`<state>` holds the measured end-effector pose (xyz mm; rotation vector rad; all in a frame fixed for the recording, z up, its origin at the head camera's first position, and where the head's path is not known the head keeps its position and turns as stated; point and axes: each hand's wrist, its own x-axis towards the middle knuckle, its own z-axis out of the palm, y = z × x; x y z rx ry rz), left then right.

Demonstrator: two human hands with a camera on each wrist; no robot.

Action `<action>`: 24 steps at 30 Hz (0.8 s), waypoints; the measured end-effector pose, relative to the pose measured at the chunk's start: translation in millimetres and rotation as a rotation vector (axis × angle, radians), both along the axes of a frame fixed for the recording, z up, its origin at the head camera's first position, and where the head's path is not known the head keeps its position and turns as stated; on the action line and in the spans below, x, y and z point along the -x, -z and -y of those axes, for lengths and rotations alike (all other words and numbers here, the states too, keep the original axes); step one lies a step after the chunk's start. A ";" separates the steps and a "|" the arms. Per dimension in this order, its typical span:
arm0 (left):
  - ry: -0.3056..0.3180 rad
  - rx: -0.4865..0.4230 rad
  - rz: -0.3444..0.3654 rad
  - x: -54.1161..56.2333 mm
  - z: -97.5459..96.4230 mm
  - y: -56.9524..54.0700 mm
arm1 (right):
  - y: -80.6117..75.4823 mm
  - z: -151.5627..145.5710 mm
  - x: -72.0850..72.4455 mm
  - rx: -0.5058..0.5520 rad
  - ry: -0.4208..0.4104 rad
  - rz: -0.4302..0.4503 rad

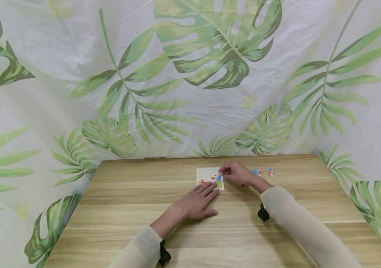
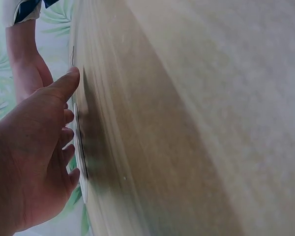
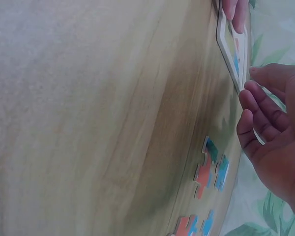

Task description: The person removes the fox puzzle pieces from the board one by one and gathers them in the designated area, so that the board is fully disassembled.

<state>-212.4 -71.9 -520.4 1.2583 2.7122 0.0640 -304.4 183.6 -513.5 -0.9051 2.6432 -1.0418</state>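
Observation:
A white-framed jigsaw board (image 1: 207, 168) lies flat near the table's far edge, with red, blue and green picture parts along its lower and right side. My left hand (image 1: 195, 203) rests with straight fingers over the board's lower edge, thumb out on the wood. At the upper right corner is my right hand (image 1: 239, 174). Its thumb and forefinger tips come close together there, the other fingers bent in the right wrist view; I cannot tell whether they pinch a piece. Near that wrist lie loose puzzle pieces (image 1: 270, 172), several showing in the right wrist view, including a red one (image 3: 204, 174).
The wood-grain table (image 1: 127, 208) ends at the back against a hanging cloth (image 1: 217, 111) with green leaf prints. Both forearms reach in from the front, a black wrist camera (image 1: 263, 213) on each.

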 end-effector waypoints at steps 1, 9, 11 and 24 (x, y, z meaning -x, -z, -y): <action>-0.002 0.001 0.004 -0.3 -0.1 0.3 | 0.7 1.3 1.1 -0.007 -0.002 -0.004; -0.018 0.025 0.019 -0.6 -0.5 2.0 | 0.1 11.4 6.2 -0.039 0.002 0.014; -0.019 0.031 0.019 -0.6 -0.5 1.9 | -0.7 13.3 7.0 -0.043 -0.004 0.018; -0.023 0.050 0.011 -1.1 -1.9 1.9 | -0.1 19.9 8.8 -0.070 -0.039 0.019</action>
